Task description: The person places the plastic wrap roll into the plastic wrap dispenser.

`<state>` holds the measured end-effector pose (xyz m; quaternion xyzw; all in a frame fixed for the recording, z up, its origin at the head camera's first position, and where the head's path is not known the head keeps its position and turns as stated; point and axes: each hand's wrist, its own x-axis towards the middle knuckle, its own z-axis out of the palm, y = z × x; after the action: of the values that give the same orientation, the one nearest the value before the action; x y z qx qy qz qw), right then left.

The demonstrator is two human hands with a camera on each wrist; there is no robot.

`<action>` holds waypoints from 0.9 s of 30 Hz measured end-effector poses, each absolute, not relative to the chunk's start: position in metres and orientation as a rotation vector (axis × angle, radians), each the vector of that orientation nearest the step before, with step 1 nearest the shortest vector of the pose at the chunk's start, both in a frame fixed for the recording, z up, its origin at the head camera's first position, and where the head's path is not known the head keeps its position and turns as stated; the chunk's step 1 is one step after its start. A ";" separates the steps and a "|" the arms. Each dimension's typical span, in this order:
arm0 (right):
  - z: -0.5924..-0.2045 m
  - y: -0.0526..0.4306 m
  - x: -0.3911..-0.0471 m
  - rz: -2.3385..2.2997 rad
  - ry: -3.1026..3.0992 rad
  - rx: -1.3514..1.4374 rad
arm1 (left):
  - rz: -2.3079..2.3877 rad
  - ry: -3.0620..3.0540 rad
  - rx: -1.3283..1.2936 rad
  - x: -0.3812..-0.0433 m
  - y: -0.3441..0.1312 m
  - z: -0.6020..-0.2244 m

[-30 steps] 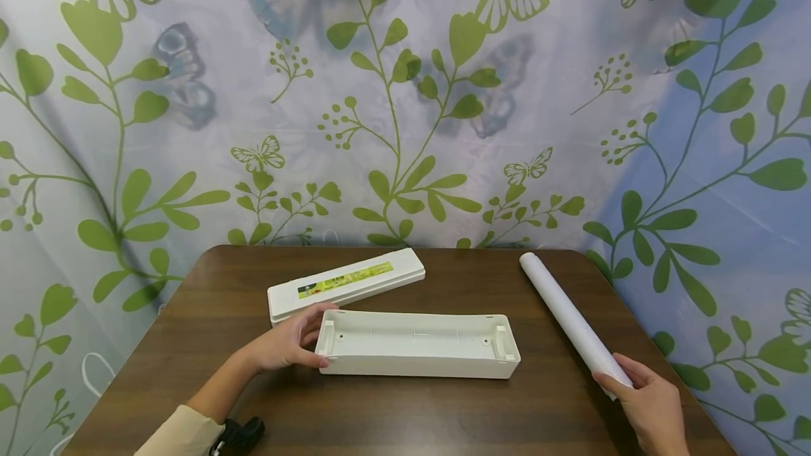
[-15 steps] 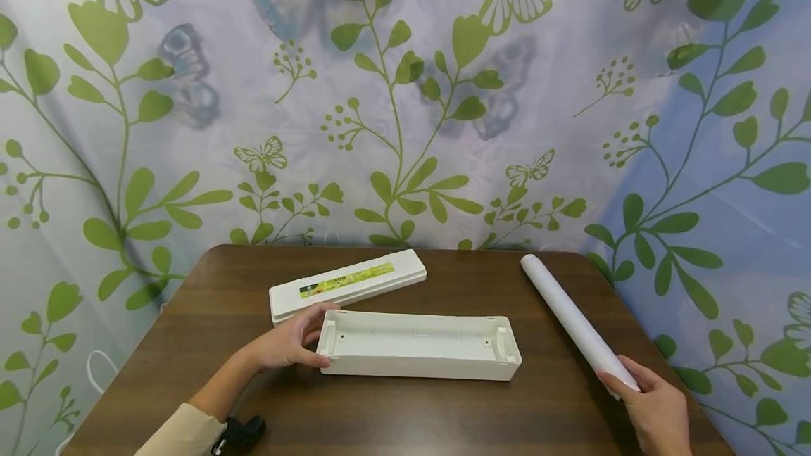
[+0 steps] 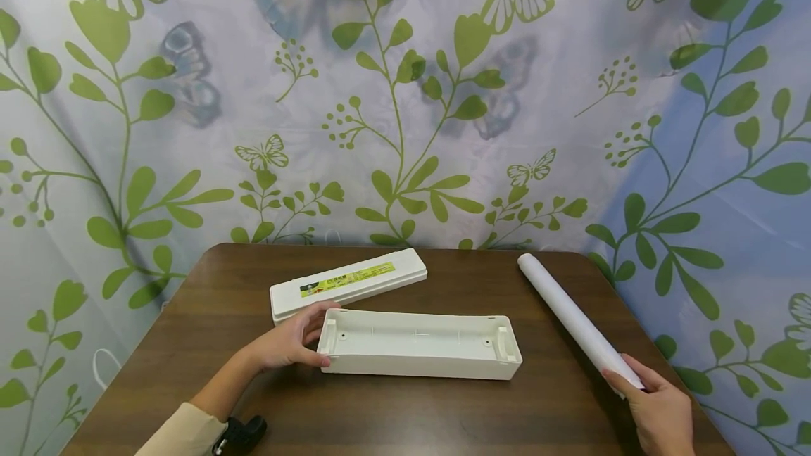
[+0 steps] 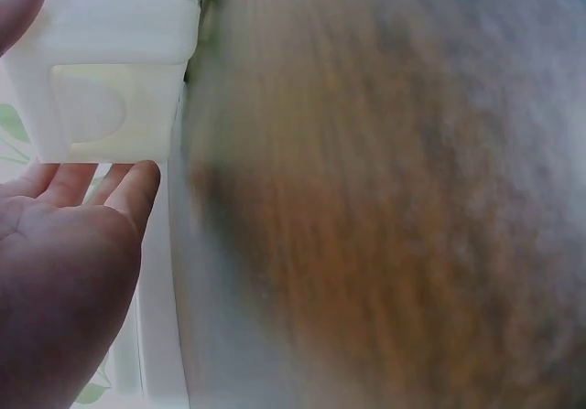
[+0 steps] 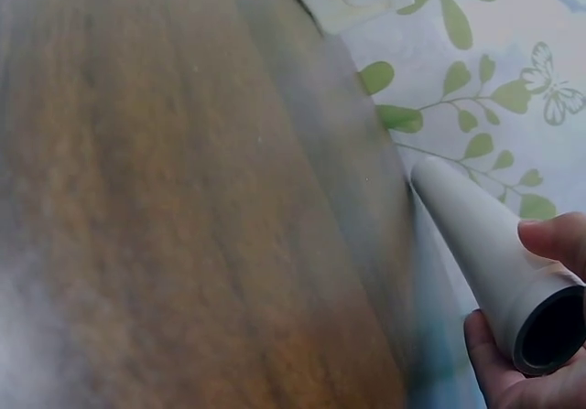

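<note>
The yellow-green label (image 3: 347, 279) on the white lid (image 3: 356, 289) carries print too small to read.

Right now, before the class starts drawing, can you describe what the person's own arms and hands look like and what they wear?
The left hand and right hand show no gloves or rings. A plain cream sleeve covers the left forearm's lower part, with a bulky black item beside its cuff. No right sleeve is in view.

At the lower left, a beige sleeve (image 3: 182, 431); beside its end, a black wrist device (image 3: 243, 435) with a silvery bit.
</note>
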<state>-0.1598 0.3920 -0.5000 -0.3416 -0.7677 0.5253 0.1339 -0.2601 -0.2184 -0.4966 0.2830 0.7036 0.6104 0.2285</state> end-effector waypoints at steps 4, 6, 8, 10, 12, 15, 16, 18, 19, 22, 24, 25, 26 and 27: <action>-0.500 0.393 -0.161 1.570 -2.170 -0.981 | 1.680 1.941 0.787 -0.260 -0.218 -0.497; -0.500 0.393 -0.162 1.590 -2.147 -0.972 | 1.679 1.933 0.786 -0.260 -0.218 -0.497; -0.500 0.394 -0.162 1.615 -2.129 -0.961 | 1.678 1.927 0.784 -0.260 -0.218 -0.497; -0.499 0.394 -0.163 1.653 -2.105 -0.948 | 1.676 1.928 0.779 -0.260 -0.217 -0.497; -0.498 0.393 -0.163 1.688 -2.082 -0.938 | 1.670 1.934 0.775 -0.260 -0.217 -0.497; -0.497 0.393 -0.164 1.726 -2.054 -0.920 | 1.661 1.944 0.765 -0.260 -0.217 -0.496; -0.497 0.393 -0.164 1.740 -2.042 -0.914 | 1.658 1.944 0.770 -0.261 -0.217 -0.497; -0.497 0.392 -0.165 1.777 -2.011 -0.894 | 1.656 1.940 0.769 -0.261 -0.217 -0.497; -0.497 0.392 -0.165 1.793 -2.000 -0.881 | 1.658 1.936 0.771 -0.261 -0.217 -0.497; -0.497 0.392 -0.166 1.826 -1.976 -0.846 | 1.667 1.923 0.784 -0.261 -0.217 -0.498; -0.496 0.391 -0.167 1.831 -1.982 -0.819 | 1.671 1.920 0.787 -0.261 -0.217 -0.499; -0.496 0.391 -0.167 1.834 -1.986 -0.802 | 1.672 1.922 0.788 -0.261 -0.217 -0.499; -0.495 0.390 -0.168 1.834 -1.991 -0.781 | 1.672 1.923 0.790 -0.261 -0.218 -0.500; -0.495 0.390 -0.168 1.837 -1.995 -0.760 | 1.672 1.924 0.791 -0.261 -0.218 -0.500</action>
<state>-0.1683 0.3898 -0.4945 -0.2664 -0.6989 0.6437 0.1618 -0.2612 -0.2181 -0.5002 0.2883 0.7007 0.6092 0.2341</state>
